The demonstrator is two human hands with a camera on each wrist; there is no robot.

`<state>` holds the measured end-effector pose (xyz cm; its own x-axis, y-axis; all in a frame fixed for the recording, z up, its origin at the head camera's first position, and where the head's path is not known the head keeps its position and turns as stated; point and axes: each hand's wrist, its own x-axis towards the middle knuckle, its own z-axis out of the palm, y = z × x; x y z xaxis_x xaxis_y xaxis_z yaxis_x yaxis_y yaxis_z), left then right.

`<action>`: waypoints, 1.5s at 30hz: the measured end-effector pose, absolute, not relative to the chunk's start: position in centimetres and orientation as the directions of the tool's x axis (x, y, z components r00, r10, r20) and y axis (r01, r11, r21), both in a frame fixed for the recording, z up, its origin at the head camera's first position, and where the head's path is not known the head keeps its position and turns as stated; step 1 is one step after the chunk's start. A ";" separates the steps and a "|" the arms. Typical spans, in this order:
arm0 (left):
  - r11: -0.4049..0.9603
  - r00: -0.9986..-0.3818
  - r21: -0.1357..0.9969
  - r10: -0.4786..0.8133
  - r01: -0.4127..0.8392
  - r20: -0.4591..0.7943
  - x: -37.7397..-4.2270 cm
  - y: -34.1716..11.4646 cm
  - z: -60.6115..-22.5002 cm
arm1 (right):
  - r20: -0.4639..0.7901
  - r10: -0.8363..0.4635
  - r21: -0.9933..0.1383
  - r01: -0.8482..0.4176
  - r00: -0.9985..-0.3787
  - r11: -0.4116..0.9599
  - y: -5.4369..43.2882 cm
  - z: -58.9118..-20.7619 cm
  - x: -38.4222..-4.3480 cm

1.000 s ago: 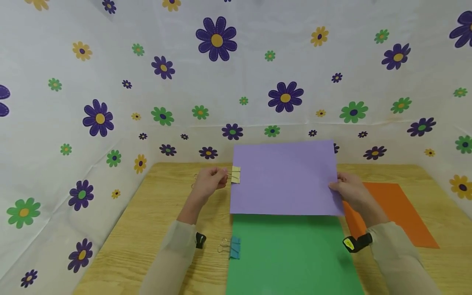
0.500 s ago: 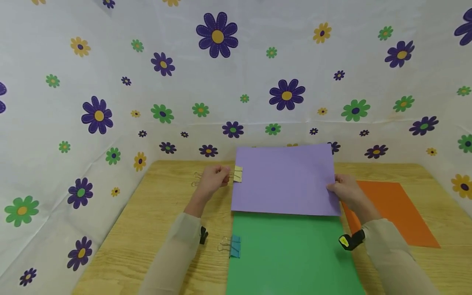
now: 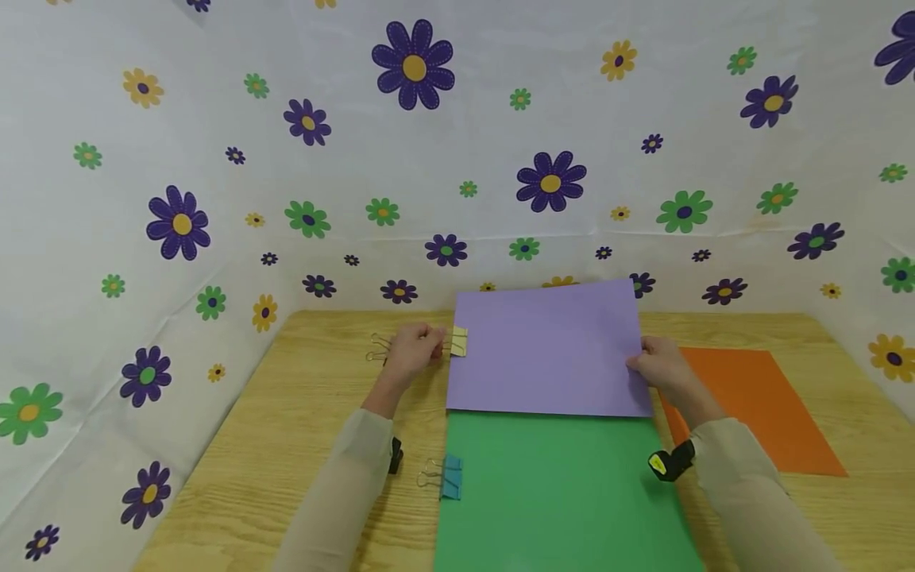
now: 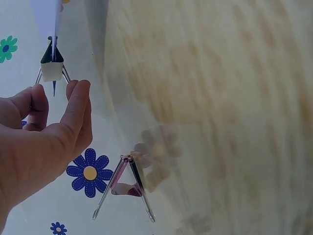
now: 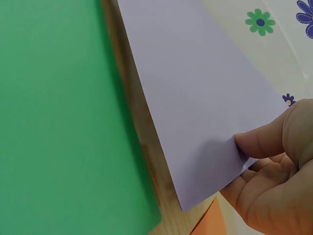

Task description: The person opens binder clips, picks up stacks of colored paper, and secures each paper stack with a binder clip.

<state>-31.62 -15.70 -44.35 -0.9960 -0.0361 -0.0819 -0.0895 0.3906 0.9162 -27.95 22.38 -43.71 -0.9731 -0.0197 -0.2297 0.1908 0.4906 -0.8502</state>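
My left hand (image 3: 415, 349) pinches the wire handles of a pale yellow binder clip (image 3: 459, 342). In the left wrist view, this binder clip (image 4: 52, 71) sits over the left edge of a purple sheet of paper (image 3: 546, 353), with fingers on both sides of it. At the sheet's right edge, my right hand (image 3: 665, 367) holds the paper, thumb on top. The right wrist view shows the purple sheet (image 5: 181, 98) raised above the table, its near corner in the air. Below it lies a green sheet (image 3: 557, 485), with a blue binder clip (image 3: 451, 477) on its left edge.
An orange sheet (image 3: 765, 413) lies on the wooden table (image 3: 286, 445) at the right. Behind my left hand stands another binder clip (image 4: 127, 188), pinkish, its wire handles spread. A flowered white cloth (image 3: 472, 135) hangs at the back and sides.
The purple sheet's top edge has sunk a little, and its right side has come slightly left with my right hand. Both hands keep their holds.
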 end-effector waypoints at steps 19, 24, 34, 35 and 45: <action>0.446 -0.998 0.893 -0.017 -0.059 -0.057 -32.1 -15.4 -44.5 | -0.178 -0.013 -0.814 0.140 -0.984 0.563 22.0 -44.6 -28.8; 0.442 -0.998 0.896 -0.005 -0.053 -0.056 -32.1 -15.0 -44.4 | -0.192 0.001 -0.815 0.160 -0.981 0.556 22.2 -45.0 -29.0; 0.509 -0.998 0.859 -0.020 -0.057 -0.055 -32.3 -15.1 -45.0 | -0.232 0.023 -0.806 0.205 -0.973 0.555 21.8 -45.9 -29.3; 0.519 -0.998 0.852 -0.022 -0.061 -0.058 -32.4 -15.1 -45.0 | -0.231 0.026 -0.803 0.205 -0.973 0.559 21.7 -45.9 -29.3; 0.598 -0.996 0.796 -0.046 -0.088 -0.075 -32.5 -14.4 -44.2 | -0.228 0.023 -0.797 0.200 -0.973 0.569 21.9 -46.2 -29.5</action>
